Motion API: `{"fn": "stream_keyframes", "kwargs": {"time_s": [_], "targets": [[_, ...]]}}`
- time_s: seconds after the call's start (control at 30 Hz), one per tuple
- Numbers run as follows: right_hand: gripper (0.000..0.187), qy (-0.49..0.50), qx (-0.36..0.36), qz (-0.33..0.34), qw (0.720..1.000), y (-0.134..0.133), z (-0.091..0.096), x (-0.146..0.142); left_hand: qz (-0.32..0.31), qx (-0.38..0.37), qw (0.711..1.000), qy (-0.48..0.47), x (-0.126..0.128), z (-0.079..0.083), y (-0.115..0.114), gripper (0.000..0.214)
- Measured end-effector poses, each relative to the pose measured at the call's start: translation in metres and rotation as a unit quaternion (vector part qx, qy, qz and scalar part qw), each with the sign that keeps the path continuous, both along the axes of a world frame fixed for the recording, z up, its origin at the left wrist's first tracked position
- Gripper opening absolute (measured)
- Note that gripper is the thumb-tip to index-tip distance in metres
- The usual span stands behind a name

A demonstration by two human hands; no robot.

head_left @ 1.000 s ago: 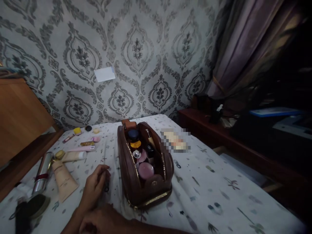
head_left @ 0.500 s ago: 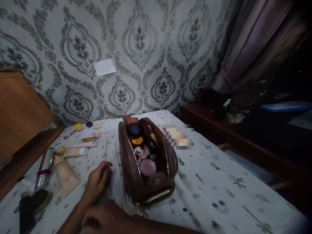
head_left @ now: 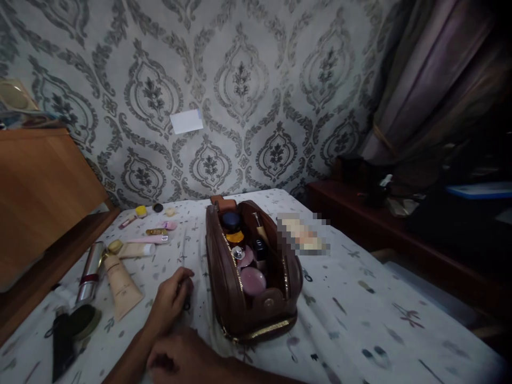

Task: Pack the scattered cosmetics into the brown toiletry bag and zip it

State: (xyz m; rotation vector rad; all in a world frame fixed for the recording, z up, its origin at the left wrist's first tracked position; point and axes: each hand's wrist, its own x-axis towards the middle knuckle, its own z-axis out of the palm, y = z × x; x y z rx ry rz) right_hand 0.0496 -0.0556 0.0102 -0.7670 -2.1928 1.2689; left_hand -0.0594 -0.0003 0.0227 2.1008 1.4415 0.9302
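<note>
My left hand [head_left: 173, 292] rests on the patterned sheet just left of a brown cosmetic bag [head_left: 224, 288]. Its fingers are curled in loosely, and nothing shows in them. Across my left forearm lies my right hand [head_left: 180, 354], its fingers folded into a loose fist with no object visible. The bag stands unzipped. Inside it are a pink round compact [head_left: 253, 281], a dark round case [head_left: 231, 220], an orange-yellow item [head_left: 234, 237], a brush [head_left: 259, 226] and a black-capped bottle [head_left: 261, 248]. Neither hand touches the bag.
Left of my hands lie a beige tube [head_left: 121, 288], a silver cylinder [head_left: 90, 272], a dark round brush-like item [head_left: 83, 321], a pink tube [head_left: 146, 239] and several small cosmetics. A blurred-out item [head_left: 302, 233] lies right of the bag. A wooden headboard [head_left: 44, 197] borders the left side.
The view has shifted, so everything appears slightly further right and lower. Both hands keep the same pose, and the bag and cosmetics stay in place.
</note>
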Motion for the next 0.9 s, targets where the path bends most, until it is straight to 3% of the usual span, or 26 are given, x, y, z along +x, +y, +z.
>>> {"fn": "stream_keyframes", "kwargs": {"time_s": [0.23, 0.63, 0.9], "targets": [[0.02, 0.077, -0.066, -0.042, 0.994, -0.0062, 0.0042, 0.0036, -0.019, 0.028, 0.999, -0.02, 0.0026, -0.003, 0.0039, 0.018], [0.006, 0.076, -0.11, 0.018, 0.991, -0.0007, 0.0006, 0.001, -0.015, 0.035, 0.999, -0.017, 0.0014, -0.0022, 0.006, 0.023], [0.007, 0.059, -0.117, 0.022, 0.991, -0.0005, 0.0055, 0.002, -0.007, 0.027, 0.999, 0.018, 0.0002, 0.0038, 0.0033, 0.026]]}}
